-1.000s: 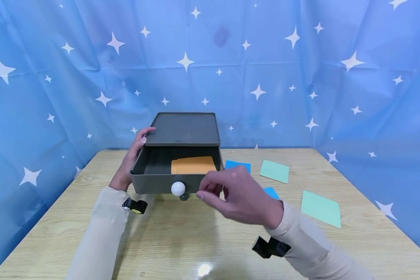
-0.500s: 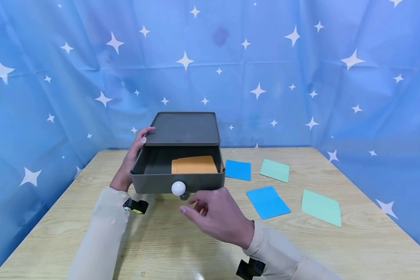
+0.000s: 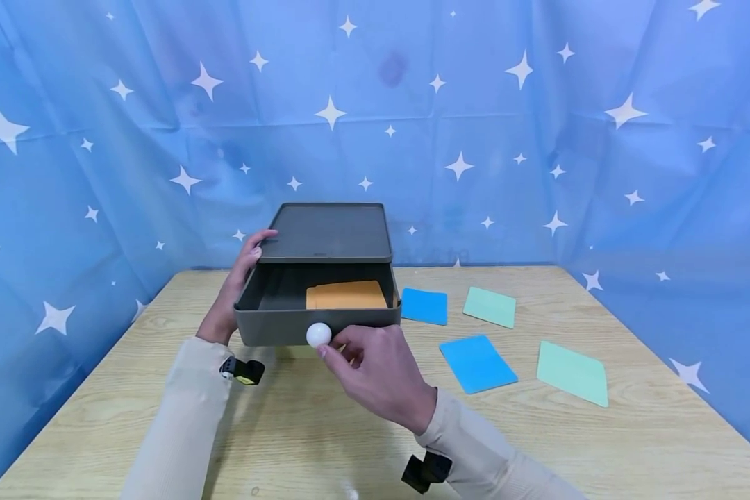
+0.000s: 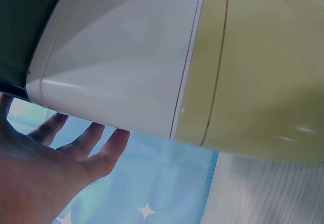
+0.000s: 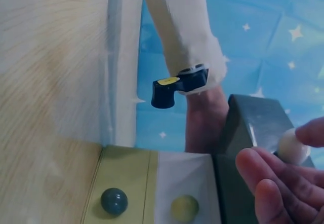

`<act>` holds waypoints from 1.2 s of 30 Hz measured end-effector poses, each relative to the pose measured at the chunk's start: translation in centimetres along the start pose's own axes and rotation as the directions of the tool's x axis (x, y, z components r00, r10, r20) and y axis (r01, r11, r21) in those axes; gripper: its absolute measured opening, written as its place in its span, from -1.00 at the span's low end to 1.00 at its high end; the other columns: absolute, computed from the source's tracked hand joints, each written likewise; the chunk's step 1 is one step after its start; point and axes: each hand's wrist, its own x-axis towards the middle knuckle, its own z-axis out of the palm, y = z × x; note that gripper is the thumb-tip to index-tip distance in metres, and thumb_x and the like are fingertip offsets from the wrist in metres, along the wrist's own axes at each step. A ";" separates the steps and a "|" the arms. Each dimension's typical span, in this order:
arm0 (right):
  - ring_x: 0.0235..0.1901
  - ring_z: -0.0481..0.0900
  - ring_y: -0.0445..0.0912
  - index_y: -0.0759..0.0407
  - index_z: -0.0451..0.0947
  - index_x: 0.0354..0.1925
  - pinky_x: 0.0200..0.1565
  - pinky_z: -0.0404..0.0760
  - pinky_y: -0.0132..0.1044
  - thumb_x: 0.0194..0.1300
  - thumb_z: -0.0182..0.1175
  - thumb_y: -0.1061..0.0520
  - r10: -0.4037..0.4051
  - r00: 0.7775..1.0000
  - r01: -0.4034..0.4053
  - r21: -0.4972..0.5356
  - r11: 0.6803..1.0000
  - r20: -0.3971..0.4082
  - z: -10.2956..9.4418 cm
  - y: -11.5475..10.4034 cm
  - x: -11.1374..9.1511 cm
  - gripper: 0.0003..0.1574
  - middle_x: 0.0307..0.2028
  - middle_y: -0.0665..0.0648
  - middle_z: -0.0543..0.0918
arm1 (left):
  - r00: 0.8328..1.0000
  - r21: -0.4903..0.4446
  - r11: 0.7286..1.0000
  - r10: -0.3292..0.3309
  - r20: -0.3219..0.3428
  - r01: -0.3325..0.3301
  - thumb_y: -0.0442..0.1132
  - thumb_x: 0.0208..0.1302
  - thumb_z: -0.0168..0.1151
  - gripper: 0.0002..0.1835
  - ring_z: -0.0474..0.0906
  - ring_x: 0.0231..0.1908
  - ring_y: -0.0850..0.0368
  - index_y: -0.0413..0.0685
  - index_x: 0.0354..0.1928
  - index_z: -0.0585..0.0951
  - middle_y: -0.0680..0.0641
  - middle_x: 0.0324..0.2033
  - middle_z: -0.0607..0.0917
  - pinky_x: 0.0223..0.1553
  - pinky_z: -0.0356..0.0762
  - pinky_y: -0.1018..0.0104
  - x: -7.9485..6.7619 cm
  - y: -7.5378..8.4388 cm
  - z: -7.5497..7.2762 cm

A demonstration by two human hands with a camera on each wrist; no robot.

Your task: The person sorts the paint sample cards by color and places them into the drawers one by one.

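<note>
A small cabinet (image 3: 326, 231) stands at the back left of the table, its dark grey top drawer (image 3: 262, 328) pulled out. Orange cards (image 3: 346, 295) lie in the drawer's right part. With thumb and fingertips my right hand (image 3: 381, 371) pinches the white drawer knob (image 3: 318, 335), also visible in the right wrist view as a white knob (image 5: 292, 148). Along the cabinet's left side my left hand (image 3: 230, 295) rests, its fingers reaching the top edge. The left wrist view shows the left hand's fingers (image 4: 109, 150) extended against the cabinet's side.
To the right lie two blue cards (image 3: 478, 363) and two mint-green cards (image 3: 573, 373). Below the top drawer are a white drawer with a yellow knob (image 5: 185, 208) and a yellowish drawer with a dark knob (image 5: 114, 201). A starry blue curtain (image 3: 506, 139) hangs behind.
My right hand has moved left and down from the drawer's right front, and now grips the white knob. The left hand, drawer and cards have stayed put.
</note>
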 end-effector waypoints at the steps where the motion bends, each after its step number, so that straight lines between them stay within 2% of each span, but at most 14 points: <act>1: -0.65 0.45 -0.42 0.13 0.74 -0.41 -0.56 0.47 -0.47 0.31 0.31 0.09 -0.001 1.000 0.001 0.000 1.000 -0.007 0.0 0.0 0.1 -0.81 -0.61 -0.03 0.68 | 1.000 0.003 1.000 0.000 -0.002 0.000 0.13 0.58 -0.42 -0.42 -0.08 0.50 -0.03 0.23 0.56 0.04 0.05 0.58 -0.09 0.36 0.21 0.10 0.1 0.0 0.0; 7: -0.64 0.47 -0.40 0.16 0.73 -0.36 -0.53 0.47 -0.50 0.27 0.34 0.14 -0.031 0.998 0.030 -0.029 0.999 -0.050 0.3 0.3 0.8 -0.88 -0.57 -0.01 0.71 | 0.999 0.030 0.999 -0.030 -0.017 0.031 0.16 0.58 -0.44 -0.42 -0.07 0.50 -0.08 0.30 0.55 0.06 0.04 0.57 -0.09 0.45 0.03 -0.23 0.1 -0.3 -0.2; 11: -0.66 0.40 -0.40 0.18 0.71 -0.35 -0.56 0.43 -0.50 0.28 0.34 0.14 -0.038 0.997 0.034 -0.063 0.997 -0.065 0.7 0.8 1.6 -0.88 -0.61 -0.02 0.67 | 0.998 0.059 0.997 -0.050 -0.037 0.052 0.19 0.57 -0.44 -0.43 0.03 0.47 -0.12 0.35 0.54 0.08 0.03 0.57 -0.06 0.43 0.06 -0.21 -0.2 -0.3 -0.4; 16: -0.69 0.37 -0.38 0.18 0.69 -0.35 -0.59 0.37 -0.47 0.30 0.33 0.12 -0.032 0.997 0.025 -0.094 0.995 -0.073 0.9 1.7 2.6 -0.86 -0.65 -0.04 0.63 | 0.998 0.065 0.997 -0.035 -0.049 0.038 0.16 0.57 -0.41 -0.43 0.00 0.48 -0.08 0.31 0.54 0.12 0.04 0.58 -0.06 0.43 0.00 -0.22 -0.1 -0.4 -0.4; 23: -0.70 0.34 -0.30 0.18 0.68 -0.33 -0.59 0.32 -0.45 0.33 0.31 0.09 -0.009 0.996 -0.003 -0.127 0.992 -0.094 1.3 3.2 4.5 -0.83 -0.69 -0.03 0.55 | 0.998 0.052 0.998 -0.026 -0.053 0.029 0.18 0.58 -0.42 -0.43 0.09 0.42 -0.11 0.31 0.53 0.14 -0.01 0.55 -0.01 0.36 0.04 -0.19 0.1 -0.6 -0.4; 27: -0.71 0.33 -0.27 0.16 0.68 -0.35 -0.59 0.30 -0.44 0.34 0.29 0.07 0.010 0.995 -0.023 -0.130 0.991 -0.095 1.5 4.0 5.2 -0.81 -0.71 -0.03 0.51 | 0.998 0.047 0.998 -0.033 -0.055 0.036 0.18 0.57 -0.42 -0.44 0.02 0.46 -0.17 0.33 0.53 0.14 -0.04 0.56 -0.01 0.35 0.06 -0.21 0.1 -0.7 -0.4; 36: -0.72 0.34 -0.26 0.12 0.67 -0.47 -0.60 0.29 -0.43 0.36 0.28 0.00 0.033 0.995 -0.047 -0.153 0.987 -0.098 1.6 4.9 6.1 -0.69 -0.73 -0.02 0.51 | 0.998 0.047 0.998 -0.028 -0.058 0.031 0.18 0.57 -0.42 -0.43 0.04 0.47 -0.18 0.31 0.52 0.15 -0.05 0.55 0.01 0.25 0.15 -0.12 0.2 -0.6 -0.3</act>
